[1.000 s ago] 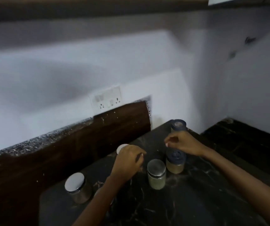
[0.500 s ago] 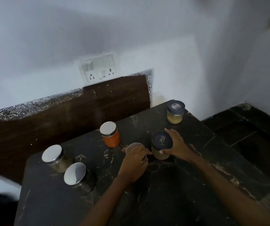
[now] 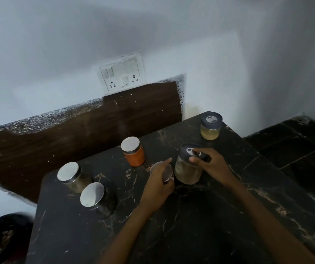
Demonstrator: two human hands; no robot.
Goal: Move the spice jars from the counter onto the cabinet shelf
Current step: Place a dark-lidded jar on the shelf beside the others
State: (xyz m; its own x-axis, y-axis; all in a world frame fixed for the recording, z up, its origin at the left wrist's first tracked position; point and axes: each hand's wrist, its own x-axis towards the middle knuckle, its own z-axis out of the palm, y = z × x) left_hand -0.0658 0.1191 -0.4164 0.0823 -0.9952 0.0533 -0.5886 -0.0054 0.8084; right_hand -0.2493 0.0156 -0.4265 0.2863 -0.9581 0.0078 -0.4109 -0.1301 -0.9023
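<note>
1. near the middle of the counter [image 3: 191, 225], the right hand [image 3: 212, 165] grips a dark-lid jar [image 3: 188, 170] by its lid, with thumb and fingers curled round the rim.
2. just to its left, the left hand [image 3: 155, 187] curls round a small steel-lid jar [image 3: 166, 172], with the forefinger laid across the lid.
3. behind the hands stand an orange jar [image 3: 134, 157] and a pale jar [image 3: 210, 130]. well to the left sit a far-left jar [image 3: 70, 176] and a front-left jar [image 3: 93, 195].
4. the white mark on the dark lid is too blurred to read.

Six jars [image 3: 133, 153] on counter [image 3: 210, 216], socket [image 3: 122, 74] on wall behind
</note>
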